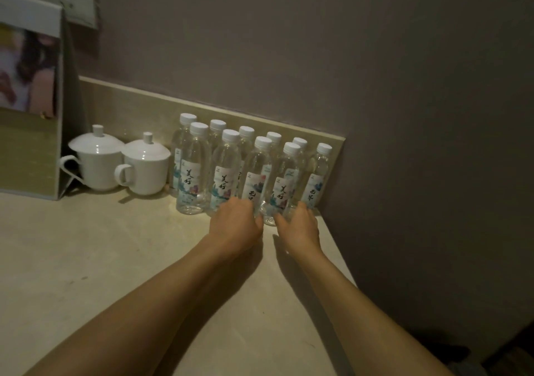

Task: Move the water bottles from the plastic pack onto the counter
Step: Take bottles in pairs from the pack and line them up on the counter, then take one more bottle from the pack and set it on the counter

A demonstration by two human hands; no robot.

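Observation:
Several clear water bottles [193,173] with white caps and painted labels stand upright in two rows on the pale counter [115,260], against the low backsplash. My left hand [235,222] is curled around the base of the third front-row bottle [257,170], hiding its bottom. My right hand [299,225] wraps the foot of the fourth front-row bottle [284,179], thumb on its front and fingers behind. The two hands sit side by side, almost touching. No plastic pack is in view.
Two white lidded cups [96,159] [146,167] stand left of the bottles. A standing display card [31,109] is at the far left. A dark wall [419,144] closes the counter on the right, whose edge runs diagonally past my right forearm.

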